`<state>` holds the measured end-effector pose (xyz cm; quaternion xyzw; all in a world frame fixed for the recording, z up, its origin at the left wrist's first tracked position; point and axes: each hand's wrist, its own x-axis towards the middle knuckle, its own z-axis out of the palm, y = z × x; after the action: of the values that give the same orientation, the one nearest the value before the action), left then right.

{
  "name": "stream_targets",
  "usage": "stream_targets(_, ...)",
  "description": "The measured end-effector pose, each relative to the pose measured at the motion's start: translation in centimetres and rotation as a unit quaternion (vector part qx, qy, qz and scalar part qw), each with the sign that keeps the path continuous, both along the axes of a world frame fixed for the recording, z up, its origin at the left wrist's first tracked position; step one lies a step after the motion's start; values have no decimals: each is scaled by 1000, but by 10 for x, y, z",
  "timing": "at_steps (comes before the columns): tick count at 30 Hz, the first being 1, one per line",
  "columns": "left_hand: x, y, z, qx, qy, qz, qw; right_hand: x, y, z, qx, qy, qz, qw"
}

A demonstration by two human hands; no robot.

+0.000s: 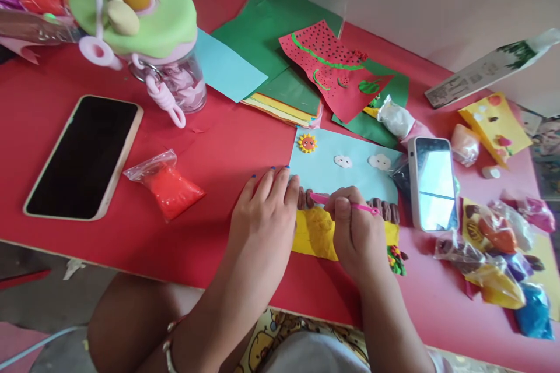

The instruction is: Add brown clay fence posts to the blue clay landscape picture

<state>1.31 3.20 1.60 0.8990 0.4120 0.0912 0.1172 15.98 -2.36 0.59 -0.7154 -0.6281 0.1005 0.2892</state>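
Pink modelling tool (350, 205): pinched in right hand (356, 233) fingers, tip at brown clay row (306, 198), probably touching. Blue card (345, 172) with clay sun (307, 143), yellow clay band (315, 233): on red desk (227, 145), near front edge. Left hand (265, 210): fingers pressed together, flat beside card. Phone (433, 183) just right; orange clay bag (168, 186) left.

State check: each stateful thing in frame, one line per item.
left hand: flat, pressing the blue card's left edge
right hand: closed on pink tool
pink tool: held, lying over the brown clay row
blue card: flat, clay sun and clouds stuck on
black phone: face up, screen dark
white phone: face up, screen reflecting light
red clay bag: closed, lying flat
jar: lid on
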Motion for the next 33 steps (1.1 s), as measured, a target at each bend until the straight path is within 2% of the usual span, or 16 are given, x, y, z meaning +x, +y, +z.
stream_targets(33,-2,-2,1,-7,12,-1,1000,-1,-2,6,14,-13,14,1000)
